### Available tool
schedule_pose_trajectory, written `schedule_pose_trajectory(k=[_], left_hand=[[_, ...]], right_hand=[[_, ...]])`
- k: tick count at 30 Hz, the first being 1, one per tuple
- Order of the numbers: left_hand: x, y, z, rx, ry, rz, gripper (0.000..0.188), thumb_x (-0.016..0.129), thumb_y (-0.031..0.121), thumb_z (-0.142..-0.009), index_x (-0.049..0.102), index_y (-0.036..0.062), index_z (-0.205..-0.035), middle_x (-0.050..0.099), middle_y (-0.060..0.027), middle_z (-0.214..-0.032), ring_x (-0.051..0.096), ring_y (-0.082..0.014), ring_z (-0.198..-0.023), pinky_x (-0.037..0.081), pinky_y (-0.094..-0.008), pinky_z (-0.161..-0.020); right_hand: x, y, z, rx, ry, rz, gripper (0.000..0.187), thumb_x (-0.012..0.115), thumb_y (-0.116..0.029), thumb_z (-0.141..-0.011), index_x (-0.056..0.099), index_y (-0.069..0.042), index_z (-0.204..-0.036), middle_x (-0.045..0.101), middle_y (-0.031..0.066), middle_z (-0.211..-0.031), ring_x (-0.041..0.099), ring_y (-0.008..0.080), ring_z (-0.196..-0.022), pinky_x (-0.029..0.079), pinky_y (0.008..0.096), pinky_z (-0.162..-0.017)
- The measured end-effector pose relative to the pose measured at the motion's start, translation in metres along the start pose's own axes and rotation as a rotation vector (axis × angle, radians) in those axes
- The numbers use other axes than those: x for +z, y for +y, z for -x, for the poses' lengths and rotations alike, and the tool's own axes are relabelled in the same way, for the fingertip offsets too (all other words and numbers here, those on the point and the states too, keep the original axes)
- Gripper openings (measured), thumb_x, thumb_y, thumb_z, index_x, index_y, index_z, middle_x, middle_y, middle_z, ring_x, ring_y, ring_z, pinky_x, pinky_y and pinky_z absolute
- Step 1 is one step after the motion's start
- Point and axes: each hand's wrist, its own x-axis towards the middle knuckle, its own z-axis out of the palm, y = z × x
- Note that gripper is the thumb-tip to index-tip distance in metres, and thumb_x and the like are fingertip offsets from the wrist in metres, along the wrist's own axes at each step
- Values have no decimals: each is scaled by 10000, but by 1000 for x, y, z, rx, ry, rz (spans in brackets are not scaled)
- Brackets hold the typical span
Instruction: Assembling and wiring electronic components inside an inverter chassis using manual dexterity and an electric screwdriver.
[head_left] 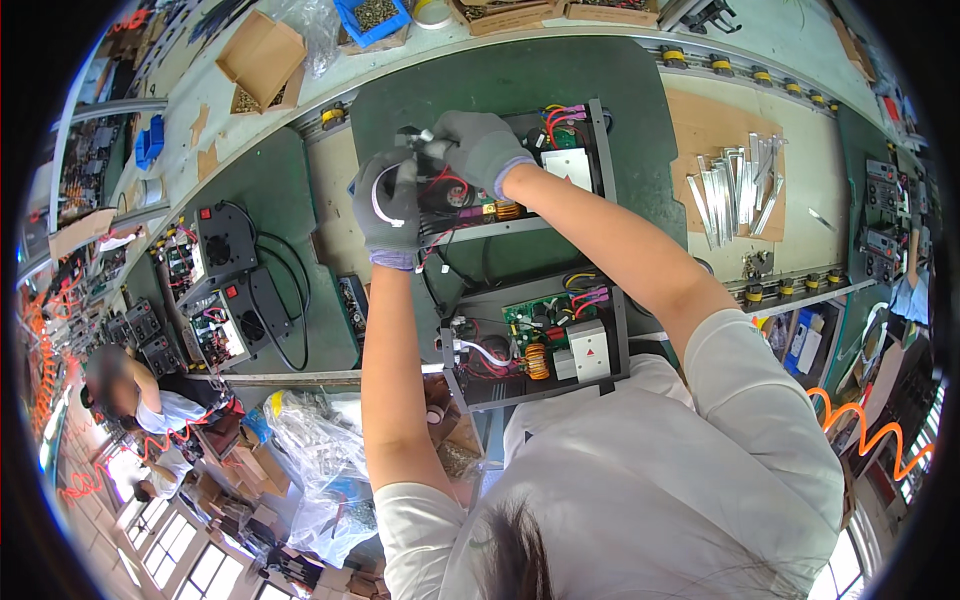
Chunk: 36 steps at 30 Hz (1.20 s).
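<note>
Chassis talk, folks: the far black metal chassis [490, 231] sits in the middle of the dark green worktop [640, 150], between its left and right edges, long axis running pretty much left to right with the right end tipped a bit toward the far edge. Both my gloves are up at its left end. Left hand [388, 210] is right at that end, fingers pointing at the worktop's far edge, with a white cable [376, 192] looping across the glove. Right hand [480, 150] comes in over the far left part of it, and that forearm cuts across the chassis, so most of the box lies to the right of my left fingers and to the right and nearside of my right ones. Left is the nearer hand to that short end, no contest.

Between the two sets of fingertips there's a small dark part [415, 140] with a shiny bit. Fingers are bent on both sides, but it's blurry up there, so honestly can't tell whether either is gripping it or just touching.

Inside the chassis: red wires [447, 185], a copper-coloured coil [508, 210], and a white plate [567, 168] toward the right end. A second chassis [540, 394] sits nearer my body, at the worktop's near edge, neither hand on it.
</note>
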Motion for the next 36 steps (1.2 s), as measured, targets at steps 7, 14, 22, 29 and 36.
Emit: schedule_pose_trajectory(k=[7, 14, 22, 29, 36], left_hand=[[3, -3, 3, -48, 31, 96, 136, 692, 111, -890, 728, 18, -982, 709, -121, -947, 671, -234, -871, 530, -343, -803], [1, -7, 3, -85, 32, 183, 142, 683, 103, -918, 726, 8, -1014, 721, -104, -953, 671, -178, -854, 531, -306, -784], [0, -2, 3, -122, 10, 231, 150, 679, 98, -922, 726, 4, -1029, 730, -100, -948, 668, -170, -847, 533, -303, -780], [0, 1, 3, -72, 15, 204, 142, 674, 105, -922, 723, -2, -1001, 723, -96, -923, 664, -177, -826, 531, -307, -764], [-1, -7, -1, 21, 21, 115, 148, 664, 122, -927, 720, 1, -990, 718, -85, -887, 645, -156, -798, 510, -293, -726]], right_hand=[[2, -7, -18, -43, -97, 525, 187, 622, -187, -864, 770, -167, -977, 737, 116, -973, 705, 337, -962, 572, 460, -823], [8, -3, -19, -91, -36, 521, 159, 658, -290, -864, 742, -156, -875, 707, 132, -873, 669, 347, -917, 536, 486, -812], [13, 4, -18, -246, 70, 555, 132, 675, -273, -834, 736, -156, -839, 675, 103, -793, 646, 327, -891, 532, 473, -764], [18, 6, -17, -198, 140, 502, 92, 706, -251, -800, 734, -164, -798, 671, 81, -779, 639, 299, -895, 527, 458, -748], [17, 2, -18, -217, 79, 515, 115, 670, -217, -821, 773, -176, -851, 705, 90, -876, 654, 285, -958, 539, 449, -810]])
